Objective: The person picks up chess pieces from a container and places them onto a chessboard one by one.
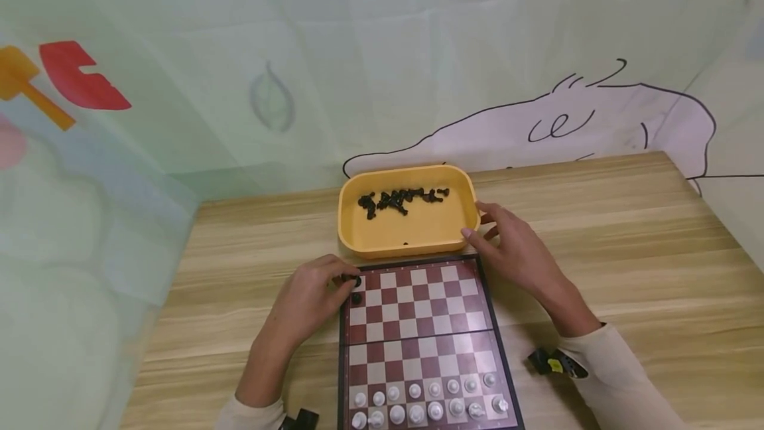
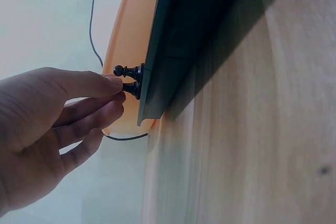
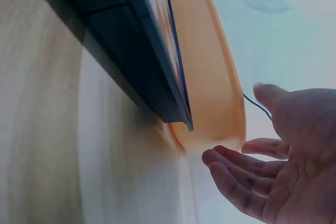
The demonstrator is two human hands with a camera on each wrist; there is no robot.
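A black chess piece [image 2: 132, 89] is pinched by the left hand [image 1: 312, 294] at the eleven o'clock corner of the chessboard [image 1: 408, 312] — a black pawn [image 1: 356, 298] just beside, at six. At twelve, a yellow tray [image 1: 424, 231] is flanked at four by the right hand [image 1: 522, 254], fingers relaxed — possibly touching.

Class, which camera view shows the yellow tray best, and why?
The head view: it shows nearly the whole yellow tray and the black pieces inside. The left and right wrist views each show only part of it, partly hidden by the chessboard.
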